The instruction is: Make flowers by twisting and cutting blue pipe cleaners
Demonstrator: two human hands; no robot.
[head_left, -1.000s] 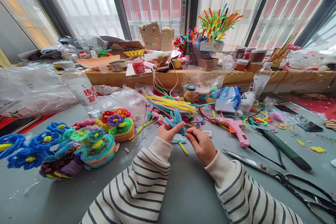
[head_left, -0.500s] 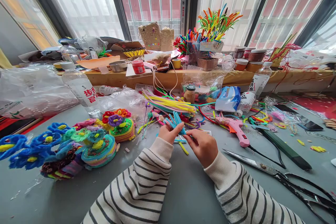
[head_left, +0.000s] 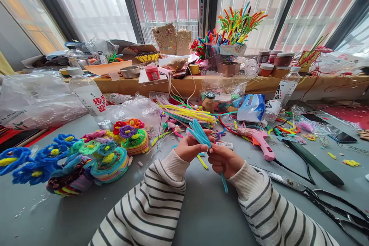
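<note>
Both my hands meet over the grey table (head_left: 201,215) and grip a light-blue pipe-cleaner piece (head_left: 198,132) with several looped petals. My left hand (head_left: 191,148) pinches it just under the loops. My right hand (head_left: 225,159) is closed round its stem, whose blue end (head_left: 224,184) sticks out below the fist. A bundle of yellow, pink and green pipe cleaners (head_left: 187,113) lies just beyond my hands.
Finished pipe-cleaner flowers and coasters (head_left: 86,153) lie at the left. A pink glue gun (head_left: 259,138), long scissors (head_left: 311,194) and a black bar (head_left: 311,161) lie at the right. Water bottles (head_left: 89,96), plastic bags and a cluttered wooden sill (head_left: 184,82) stand behind.
My hands have drawn closer together and a little toward me. The right hand has closed round the stem, and its blue tail now hangs below the fist.
</note>
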